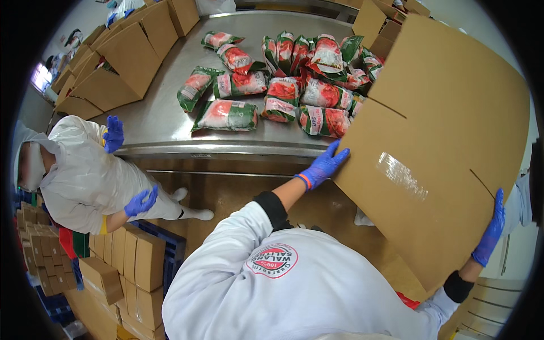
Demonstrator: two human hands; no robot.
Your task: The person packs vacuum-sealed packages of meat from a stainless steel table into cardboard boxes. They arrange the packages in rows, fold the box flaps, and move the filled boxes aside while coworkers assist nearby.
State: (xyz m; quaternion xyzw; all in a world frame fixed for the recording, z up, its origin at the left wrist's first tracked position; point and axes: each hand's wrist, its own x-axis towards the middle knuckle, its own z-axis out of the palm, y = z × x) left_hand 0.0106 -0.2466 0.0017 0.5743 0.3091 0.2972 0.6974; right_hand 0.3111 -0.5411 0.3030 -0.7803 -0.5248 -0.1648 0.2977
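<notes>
A large cardboard box (442, 127), slit at its flaps and with a strip of clear tape, is held tilted at my right side between my two gloved hands. My left hand (323, 165) grips its near left edge beside the steel table's rim. On its far right edge, my right hand (488, 229) lies with the fingers stretched along the cardboard. The inside of the box is hidden from me. Just beyond my left hand, several red, green and white plastic food packs (325, 121) lie in a loose group on the stainless steel table (157, 110).
Open cardboard boxes (114, 63) line the table's left end, and another (374, 25) stands at the back right. A co-worker in white (93, 174) stands at left with blue-gloved hands raised. Behind them, closed cartons (136, 259) are stacked by a blue pallet (170, 246).
</notes>
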